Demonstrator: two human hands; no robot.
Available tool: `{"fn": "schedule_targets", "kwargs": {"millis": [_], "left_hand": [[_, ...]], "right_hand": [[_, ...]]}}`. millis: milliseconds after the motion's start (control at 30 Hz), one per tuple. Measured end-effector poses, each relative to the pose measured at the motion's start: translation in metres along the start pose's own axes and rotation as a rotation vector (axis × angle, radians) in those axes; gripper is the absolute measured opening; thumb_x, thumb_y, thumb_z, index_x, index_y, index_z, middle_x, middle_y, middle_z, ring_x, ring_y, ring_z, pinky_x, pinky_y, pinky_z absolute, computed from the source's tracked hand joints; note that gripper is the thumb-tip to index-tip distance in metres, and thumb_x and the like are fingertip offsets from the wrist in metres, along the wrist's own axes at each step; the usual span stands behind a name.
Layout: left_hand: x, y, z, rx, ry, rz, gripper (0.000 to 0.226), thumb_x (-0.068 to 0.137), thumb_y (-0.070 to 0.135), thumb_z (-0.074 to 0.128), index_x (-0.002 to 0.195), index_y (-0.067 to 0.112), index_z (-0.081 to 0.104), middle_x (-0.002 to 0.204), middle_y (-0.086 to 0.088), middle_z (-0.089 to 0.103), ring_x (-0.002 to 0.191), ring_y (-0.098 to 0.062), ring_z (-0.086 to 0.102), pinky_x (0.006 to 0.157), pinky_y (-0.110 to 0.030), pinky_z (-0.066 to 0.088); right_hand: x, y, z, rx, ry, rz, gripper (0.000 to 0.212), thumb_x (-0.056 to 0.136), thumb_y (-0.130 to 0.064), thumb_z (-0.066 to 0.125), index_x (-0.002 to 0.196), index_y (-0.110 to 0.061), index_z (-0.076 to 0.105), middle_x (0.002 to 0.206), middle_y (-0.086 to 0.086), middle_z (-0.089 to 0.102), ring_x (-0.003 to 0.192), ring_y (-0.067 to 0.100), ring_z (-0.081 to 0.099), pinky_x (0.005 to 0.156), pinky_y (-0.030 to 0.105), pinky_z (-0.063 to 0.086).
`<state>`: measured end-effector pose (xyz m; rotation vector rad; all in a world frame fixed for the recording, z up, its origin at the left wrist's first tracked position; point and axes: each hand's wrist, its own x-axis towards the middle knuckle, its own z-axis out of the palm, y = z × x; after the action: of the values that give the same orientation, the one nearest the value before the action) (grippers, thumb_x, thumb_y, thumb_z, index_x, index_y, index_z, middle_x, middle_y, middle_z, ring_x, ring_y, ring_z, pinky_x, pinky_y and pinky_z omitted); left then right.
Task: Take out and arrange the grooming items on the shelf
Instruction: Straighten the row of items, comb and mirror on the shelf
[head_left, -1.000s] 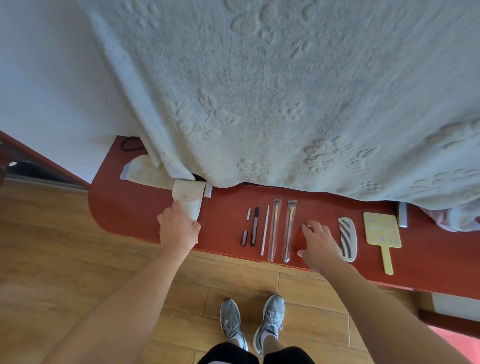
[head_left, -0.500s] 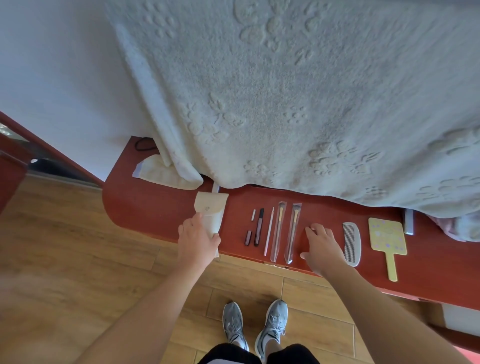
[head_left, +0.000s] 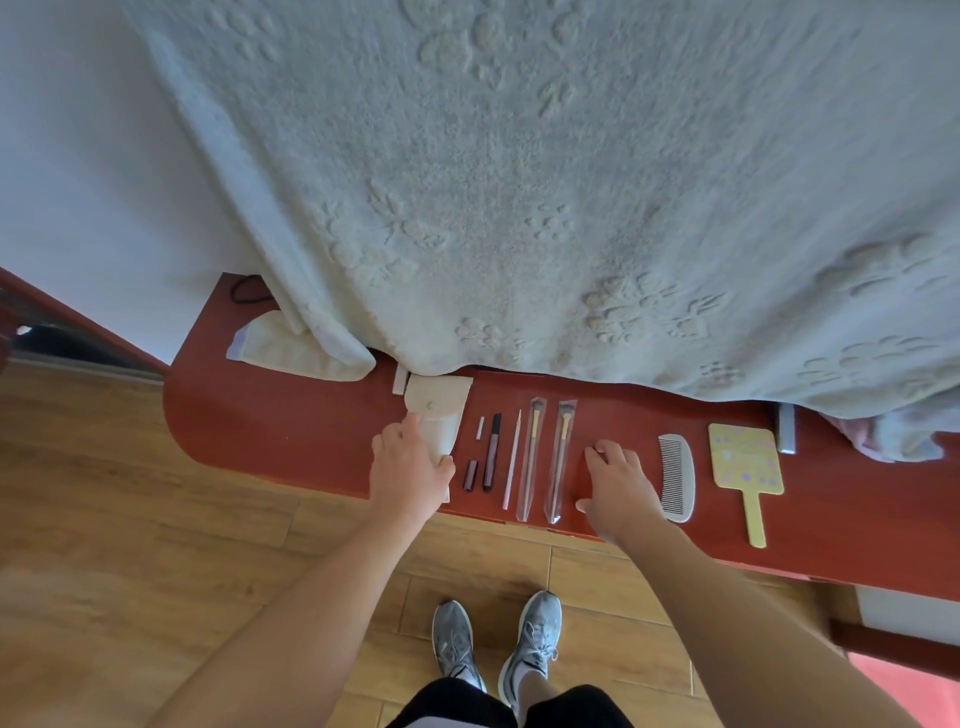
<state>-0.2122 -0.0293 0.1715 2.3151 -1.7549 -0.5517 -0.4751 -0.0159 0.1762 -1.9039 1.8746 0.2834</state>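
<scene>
Cream pouch (head_left: 440, 410) lay mid-frame on the red shelf (head_left: 291, 431).
Left hand (head_left: 410, 467) pressed its lower end, fingers together; right hand (head_left: 618, 483) spread on the shelf. Looked light and limp; best pinched at its top edge.

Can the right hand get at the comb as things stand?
Likely yes: the right hand lies open on the shelf right beside the comb, holding nothing, and nothing covers the comb.

a red-brown shelf (head_left: 291, 431) carries a cream pouch (head_left: 439, 402), two sleeved brushes (head_left: 563, 457), a comb (head_left: 675, 478), a yellow hand mirror (head_left: 745, 457).
</scene>
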Motion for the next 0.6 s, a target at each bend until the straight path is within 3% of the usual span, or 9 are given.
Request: {"fn": "schedule_targets", "kwargs": {"millis": [400, 600], "left_hand": [[0.010, 0.003, 0.011, 0.048, 0.002, 0.024, 0.072, 0.078, 0.046, 0.073, 0.135, 0.015, 0.041, 0.121, -0.008, 0.053, 0.111, -0.027, 0.048, 0.081, -0.034, 0.052], [0.007, 0.001, 0.011, 0.066, 0.015, 0.037, 0.061, 0.085, 0.051, 0.062, 0.134, 0.018, 0.042, 0.122, -0.007, 0.052, 0.112, -0.026, 0.050, 0.080, -0.035, 0.055]], "right_hand": [[0.002, 0.001, 0.001, 0.027, 0.012, 0.017, 0.077, 0.088, -0.037, 0.067, 0.150, -0.017, 0.025, 0.154, 0.002, 0.023, 0.140, 0.024, 0.023, 0.110, 0.036, 0.036], [0.002, 0.002, 0.002, 0.021, 0.006, 0.019, 0.076, 0.090, -0.038, 0.065, 0.150, -0.018, 0.024, 0.155, 0.001, 0.023, 0.141, 0.024, 0.023, 0.112, 0.036, 0.033]]}}
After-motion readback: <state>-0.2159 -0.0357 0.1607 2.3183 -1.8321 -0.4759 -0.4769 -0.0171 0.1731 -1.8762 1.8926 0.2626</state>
